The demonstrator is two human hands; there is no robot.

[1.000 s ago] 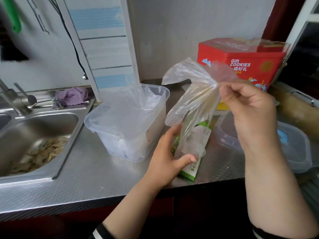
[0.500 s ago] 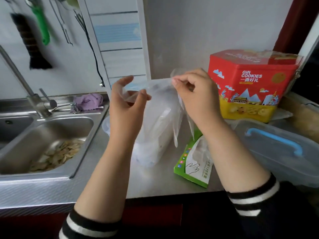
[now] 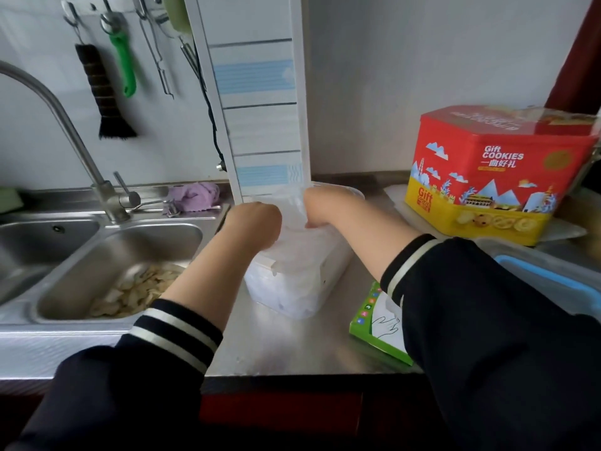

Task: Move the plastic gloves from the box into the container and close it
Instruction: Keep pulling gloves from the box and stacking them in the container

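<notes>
Thin clear plastic gloves point(image 3: 294, 219): bunched at the mouth of the clear rectangular plastic container point(image 3: 292, 281), between your left hand point(image 3: 255, 222) and right hand point(image 3: 320, 206). Both hands reach into that mouth; whether the fingers pinch the film you cannot tell. Progress: loading appears underway. Left of your grip: steel sink point(image 3: 107, 255). Right of it: green cardboard glove box point(image 3: 374, 323), then the clear lid with blue handle point(image 3: 549, 281), not yet fitted, and a red-and-yellow cookie tin point(image 3: 494, 170). Surface: steel counter point(image 3: 286, 346), white kitchen wall behind.
</notes>
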